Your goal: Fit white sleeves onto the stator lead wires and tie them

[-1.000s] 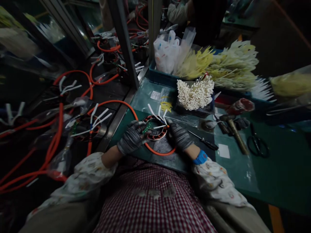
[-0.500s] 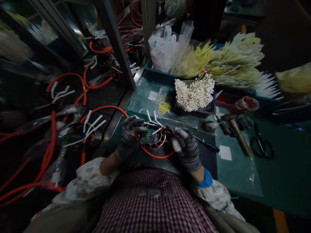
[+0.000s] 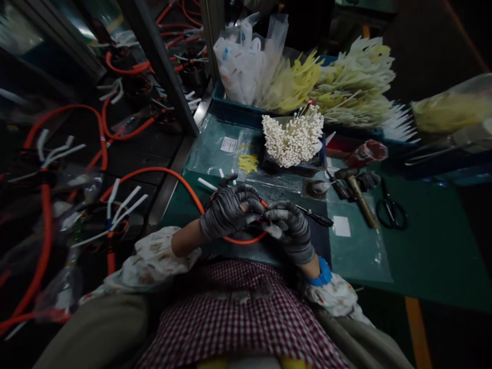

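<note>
In a grey glove, my left hand reaches over the wound ring, which it mostly hides, its fingers pressed together near the ring's right side. My right hand, also gloved, pinches beside it, fingertips nearly touching the left ones. Between the fingertips shows a short piece of the orange cable's end; its dark joint is mostly covered. The orange cable loops below both hands. White sleeved leads stick out behind my left hand.
Beyond the hands stands a box of white-tipped sticks, with yellow sleeves beside it. A screwdriver, a hammer and scissors lie right. More wound rings with orange cables fill the left side.
My left hand has moved right from the ring's left edge across it, to meet my right hand at the cable. The whole view has shifted, with the bench contents appearing further left.
</note>
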`<state>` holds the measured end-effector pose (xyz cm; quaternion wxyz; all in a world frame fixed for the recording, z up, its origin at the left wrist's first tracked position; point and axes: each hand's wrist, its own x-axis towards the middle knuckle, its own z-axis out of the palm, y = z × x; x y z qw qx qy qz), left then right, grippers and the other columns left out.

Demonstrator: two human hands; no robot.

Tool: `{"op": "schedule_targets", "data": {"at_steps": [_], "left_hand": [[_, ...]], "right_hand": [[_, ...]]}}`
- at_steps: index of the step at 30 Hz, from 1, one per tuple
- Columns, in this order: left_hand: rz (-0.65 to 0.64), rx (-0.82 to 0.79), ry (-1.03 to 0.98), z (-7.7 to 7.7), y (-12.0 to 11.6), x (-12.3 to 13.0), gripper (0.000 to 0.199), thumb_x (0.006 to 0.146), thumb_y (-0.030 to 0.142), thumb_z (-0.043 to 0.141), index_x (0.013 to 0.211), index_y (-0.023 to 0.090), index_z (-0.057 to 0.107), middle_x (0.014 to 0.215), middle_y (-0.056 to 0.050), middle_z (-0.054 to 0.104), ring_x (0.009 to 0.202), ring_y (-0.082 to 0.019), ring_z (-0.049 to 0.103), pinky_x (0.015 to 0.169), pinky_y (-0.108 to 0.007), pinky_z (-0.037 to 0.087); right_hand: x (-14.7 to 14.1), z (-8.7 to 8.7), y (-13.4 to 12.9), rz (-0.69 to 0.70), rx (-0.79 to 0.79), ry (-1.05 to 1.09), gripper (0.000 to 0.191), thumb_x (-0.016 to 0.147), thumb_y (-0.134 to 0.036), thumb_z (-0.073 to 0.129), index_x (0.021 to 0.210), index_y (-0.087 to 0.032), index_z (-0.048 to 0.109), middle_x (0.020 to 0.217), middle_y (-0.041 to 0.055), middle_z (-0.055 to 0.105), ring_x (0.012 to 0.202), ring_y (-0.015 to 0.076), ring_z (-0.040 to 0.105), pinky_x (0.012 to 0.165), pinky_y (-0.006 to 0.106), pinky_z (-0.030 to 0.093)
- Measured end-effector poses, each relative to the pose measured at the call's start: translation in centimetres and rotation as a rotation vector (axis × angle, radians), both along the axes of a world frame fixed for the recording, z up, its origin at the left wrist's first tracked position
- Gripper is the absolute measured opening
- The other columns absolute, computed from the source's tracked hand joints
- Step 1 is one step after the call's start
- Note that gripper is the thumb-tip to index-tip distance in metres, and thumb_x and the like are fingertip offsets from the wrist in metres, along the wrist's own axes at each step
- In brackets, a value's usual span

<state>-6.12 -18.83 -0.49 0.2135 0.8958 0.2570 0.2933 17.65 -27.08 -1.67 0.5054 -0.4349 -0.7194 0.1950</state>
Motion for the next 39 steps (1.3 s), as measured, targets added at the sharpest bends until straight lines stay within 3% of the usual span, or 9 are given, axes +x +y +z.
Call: {"op": "schedule_targets", "data": {"at_steps": [3,6,9,13,17,24,29,32,39], "left_hand": [[0.024,0.017,0.006,0.3,0.5,-0.6,0.008,0.106,0.03,0.075,0.105,0.03,0.083,0.109,0.0,0.087,0.124,-0.026,0.078,0.138,-0.057,0.034],[0.052,-0.001,-0.001,0.2,0.5,-1.5,0.003,0.102,0.028,0.08,0.104,0.03,0.082,0.105,0.001,0.087,0.123,-0.025,0.078,0.139,-0.056,0.034],[0.121,0.066,0.005,-0.4,-0.3,-1.7,0.004,0.103,0.031,0.078,0.101,0.031,0.081,0.103,0.001,0.086,0.117,-0.027,0.079,0.139,-0.064,0.032],[0.148,0.181,0.006,-1.2,-1.6,-0.9,0.01,0.108,0.033,0.069,0.105,0.033,0.079,0.108,0.0,0.087,0.118,-0.028,0.079,0.128,-0.063,0.046],[0.102,0.284,-0.043,-0.3,-1.8,-1.1,0.016,0.11,0.035,0.065,0.119,0.031,0.077,0.113,0.0,0.087,0.119,-0.026,0.078,0.115,-0.053,0.053],[0.203,0.157,-0.054,2.6,1.7,-2.6,0.027,0.107,0.056,0.078,0.113,0.031,0.085,0.12,-0.005,0.084,0.125,-0.03,0.072,0.117,-0.054,0.05],[0.035,-0.059,-0.123,3.2,2.7,-2.1,0.017,0.112,0.04,0.073,0.112,0.029,0.086,0.112,-0.003,0.085,0.123,-0.025,0.074,0.117,-0.046,0.054],[0.06,-0.185,-0.116,3.8,2.4,-2.3,0.02,0.111,0.038,0.074,0.121,0.024,0.084,0.121,-0.007,0.084,0.125,-0.028,0.076,0.116,-0.047,0.059],[-0.019,-0.218,-0.044,4.2,2.7,-2.9,0.015,0.108,0.037,0.077,0.104,0.024,0.082,0.108,-0.006,0.087,0.121,-0.028,0.08,0.12,-0.049,0.059]], "right_hand": [[-0.5,0.2,0.2,0.006,-0.069,0.054,0.012,0.108,-0.043,0.079,0.111,-0.031,0.081,0.109,0.0036,0.084,0.097,0.0243,0.083,0.086,0.04,0.071],[-1.0,0.2,0.3,0.03,-0.135,0.063,0.011,0.108,-0.041,0.078,0.11,-0.031,0.084,0.109,0.0042,0.086,0.095,0.0247,0.084,0.086,0.041,0.071],[-1.7,-0.3,0.5,-0.06,-0.134,0.08,0.01,0.107,-0.039,0.078,0.109,-0.03,0.083,0.106,0.0042,0.087,0.092,0.0245,0.084,0.083,0.04,0.072],[-3.2,-1.7,0.9,-0.232,-0.077,0.158,0.008,0.105,-0.038,0.079,0.106,-0.03,0.079,0.101,0.0029,0.086,0.09,0.0244,0.084,0.082,0.041,0.071],[-4.7,-2.7,1.2,-0.324,-0.114,0.321,0.016,0.106,-0.044,0.076,0.108,-0.028,0.076,0.105,0.005,0.087,0.096,0.0256,0.085,0.086,0.045,0.073],[-5.8,-2.4,1.6,-0.168,-0.184,0.411,0.017,0.107,-0.046,0.075,0.112,-0.029,0.077,0.113,0.0057,0.089,0.104,0.027,0.086,0.094,0.047,0.074],[-5.2,-2.4,2.0,-0.089,-0.177,0.351,0.016,0.11,-0.041,0.071,0.12,-0.03,0.076,0.117,0.0054,0.088,0.106,0.0261,0.086,0.096,0.046,0.074],[-4.9,-2.3,2.3,-0.05,-0.126,0.304,0.016,0.111,-0.039,0.069,0.123,-0.031,0.076,0.117,0.0052,0.088,0.105,0.0261,0.086,0.095,0.046,0.074],[-4.8,-1.2,3.2,0.118,0.013,0.219,0.02,0.111,-0.026,0.07,0.127,-0.034,0.077,0.113,0.0017,0.086,0.098,0.0224,0.084,0.086,0.036,0.07]]}}
